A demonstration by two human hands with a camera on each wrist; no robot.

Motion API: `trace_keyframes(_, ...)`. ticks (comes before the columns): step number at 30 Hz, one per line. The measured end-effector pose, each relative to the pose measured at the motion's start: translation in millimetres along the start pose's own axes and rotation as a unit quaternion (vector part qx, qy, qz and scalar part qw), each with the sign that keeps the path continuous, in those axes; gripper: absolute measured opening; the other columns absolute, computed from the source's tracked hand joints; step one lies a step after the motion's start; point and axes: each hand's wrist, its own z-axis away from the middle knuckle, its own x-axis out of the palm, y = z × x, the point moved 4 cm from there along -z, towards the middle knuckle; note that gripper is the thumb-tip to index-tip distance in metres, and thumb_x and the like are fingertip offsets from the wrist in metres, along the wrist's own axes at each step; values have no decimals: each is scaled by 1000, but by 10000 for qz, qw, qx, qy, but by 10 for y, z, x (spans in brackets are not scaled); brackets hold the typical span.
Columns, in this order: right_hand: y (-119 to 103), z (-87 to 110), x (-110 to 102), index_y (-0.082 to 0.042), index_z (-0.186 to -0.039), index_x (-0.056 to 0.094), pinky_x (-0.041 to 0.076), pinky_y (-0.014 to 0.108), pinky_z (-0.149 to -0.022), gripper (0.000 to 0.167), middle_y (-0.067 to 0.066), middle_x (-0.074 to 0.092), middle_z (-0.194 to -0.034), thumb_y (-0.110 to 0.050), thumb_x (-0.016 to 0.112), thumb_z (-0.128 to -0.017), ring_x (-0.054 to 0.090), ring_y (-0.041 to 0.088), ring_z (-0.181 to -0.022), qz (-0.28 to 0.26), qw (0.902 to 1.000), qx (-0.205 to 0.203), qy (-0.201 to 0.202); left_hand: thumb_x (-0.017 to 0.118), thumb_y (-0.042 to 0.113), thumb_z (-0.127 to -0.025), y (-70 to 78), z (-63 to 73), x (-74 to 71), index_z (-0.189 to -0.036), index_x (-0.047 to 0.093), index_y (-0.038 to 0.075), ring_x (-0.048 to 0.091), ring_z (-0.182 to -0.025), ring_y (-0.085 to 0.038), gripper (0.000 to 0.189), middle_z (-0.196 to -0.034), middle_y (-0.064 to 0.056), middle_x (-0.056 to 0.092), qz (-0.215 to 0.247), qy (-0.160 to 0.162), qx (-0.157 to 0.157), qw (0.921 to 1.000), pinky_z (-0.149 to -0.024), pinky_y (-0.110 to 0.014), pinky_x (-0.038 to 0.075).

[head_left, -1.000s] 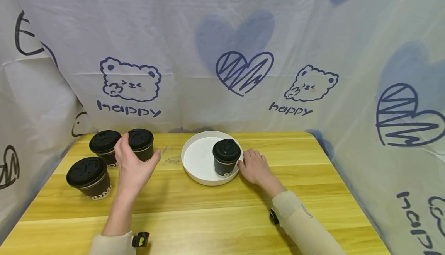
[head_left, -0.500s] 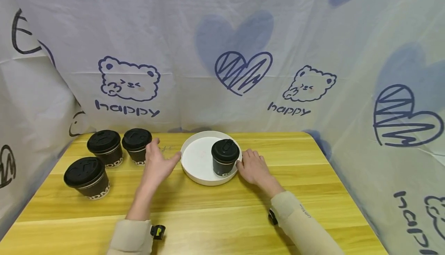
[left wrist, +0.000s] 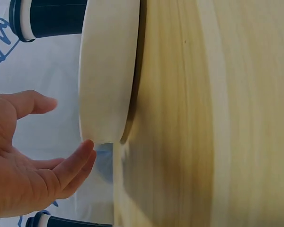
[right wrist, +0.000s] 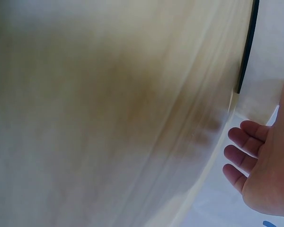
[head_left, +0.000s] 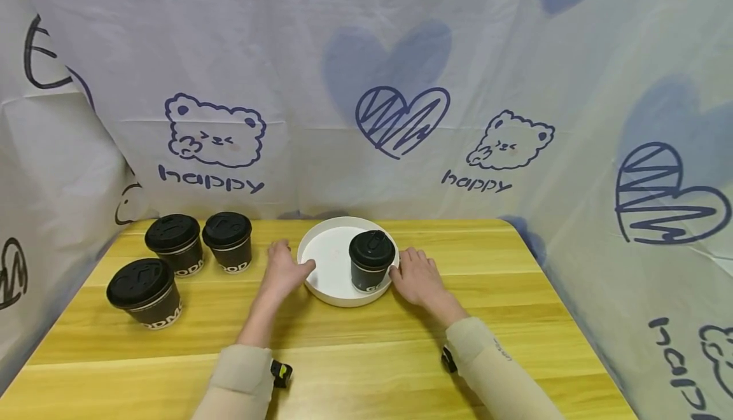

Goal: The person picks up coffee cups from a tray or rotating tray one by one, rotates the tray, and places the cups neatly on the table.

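A round white tray lies on the table with a black-lidded paper coffee cup standing upright in its right half. My left hand is at the tray's left side, thumb stretched over the rim and fingers outside. In the left wrist view its fingertips come right at the tray wall, with thumb and fingers spread apart. On the opposite side my right hand holds the rim, its thumb overlapping the wall. From the right wrist, its bent fingers show beside the tray; the thumb is mostly hidden.
Three more lidded coffee cups stand at the table's left: a front one, a back one and another nearest the tray. Behind the wooden table hangs a printed white cloth.
My left hand has moved right, away from the cups, to the tray's left rim. My right hand, the tray and the cups have stayed in place.
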Motion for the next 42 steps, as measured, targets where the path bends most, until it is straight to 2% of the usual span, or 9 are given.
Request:
trace_keyframes(3,-4,1,0,-3,-133,58,43,49,-93,44,12,56,-122,-36,46,-106,50,33,-115,-16,10000,3,4,69,14,-88,-17,-21,31,-147,31,-20,47,-131,-51,78,-139,-39,43,-72,-102,-83,9999,-112,-58,42)
trace_keyframes(11,6,-6,2,-3,-133,59,43,50,-94,44,12,57,-123,-36,46,-106,50,33,-117,-157,9998,72,18,67,5,-84,-44,-70,76,-125,58,-19,62,-110,-43,48,-117,-34,64,-196,-105,74,9997,-96,-52,54)
trace_keyframes(18,42,-39,-16,-3,-126,63,45,53,-94,42,13,61,-121,-36,54,-102,54,35,-116,-482,9987,116,95,63,-1,-81,-67,-99,82,-129,56,-20,61,-115,-46,52,-121,-36,64,-94,-98,157,9998,-100,-52,52)
trace_keyframes(22,75,-64,-36,0,-127,65,46,56,-97,44,16,65,-120,-34,55,-101,59,37,-116,-949,9952,160,153,62,-2,-81,-91,-104,76,-131,53,-21,59,-120,-48,55,-124,-37,62,-23,-135,158,9998,-104,-53,50)
trace_keyframes(25,101,-84,-70,3,-132,63,50,54,-99,45,18,66,-122,-30,55,-102,62,37,-113,-1667,9847,297,412,63,-1,-81,-112,-114,75,-132,52,-21,58,-121,-48,56,-126,-37,61,-33,-166,153,9997,-104,-53,50)
trace_keyframes(28,108,-108,-134,5,-134,61,54,50,-96,41,19,65,-123,-20,58,-101,65,36,-108,-2557,9623,361,856,63,0,-81,-125,-125,75,-132,52,-21,58,-121,-48,56,-126,-37,61,-55,-193,160,9997,-105,-54,49)
trace_keyframes(31,95,-142,-180,5,-136,61,56,48,-94,40,20,65,-125,-13,60,-100,66,35,-108,-3115,9427,394,1130,63,0,-82,-145,-145,73,-133,52,-20,58,-122,-47,56,-127,-36,61,-64,-194,152,9997,-106,-53,49)
trace_keyframes(34,79,-178,-182,7,-134,61,56,48,-94,39,21,66,-126,-8,60,-99,66,36,-109,-3312,9349,472,1185,63,1,-82,-156,-168,69,-135,52,-19,58,-122,-45,57,-128,-35,61,-58,-206,155,9997,-106,-52,49)
trace_keyframes(42,81,-220,-83,7,-133,63,54,47,-99,40,22,69,-127,-6,58,-96,67,38,-112,-3641,9218,1004,877,61,2,-86,-174,-254,64,-141,49,-17,56,-125,-42,59,-136,-34,58,-89,-362,111,9992,-107,-50,48)
